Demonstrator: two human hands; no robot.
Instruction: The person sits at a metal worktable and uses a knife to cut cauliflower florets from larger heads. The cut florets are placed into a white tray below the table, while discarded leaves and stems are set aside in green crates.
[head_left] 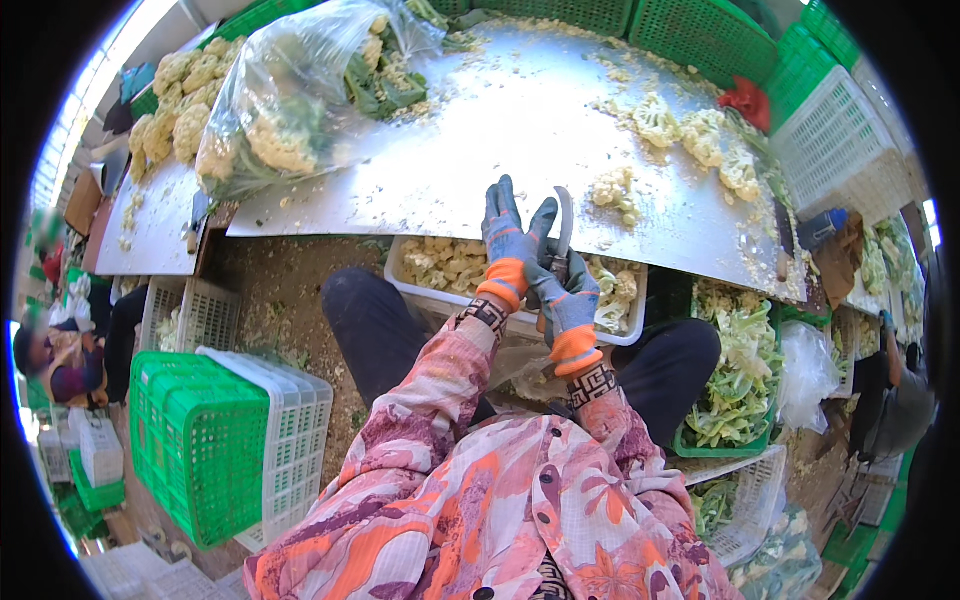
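Observation:
My left hand [509, 240], in a grey-blue glove with an orange cuff, is open with its fingers stretched out over the near edge of the metal worktable [500, 130]. Right beside it, my right hand [566, 297], gloved the same way, is closed on a knife with a curved blade [567, 222] pointing away from me. Below both hands, a white tray [395, 272] of cut cauliflower florets [440, 262] sits at my lap. Loose cauliflower pieces [617, 192] lie on the metal just right of the blade.
A clear plastic bag [290, 100] of cauliflower stands at the table's far left, near piled heads [180, 105]. Cut cauliflower [720, 150] lies far right. Another knife [783, 240] rests at the right edge. Green crates [200, 440] stand left, and a leaf-filled crate [735, 380] right. Other people work at both sides.

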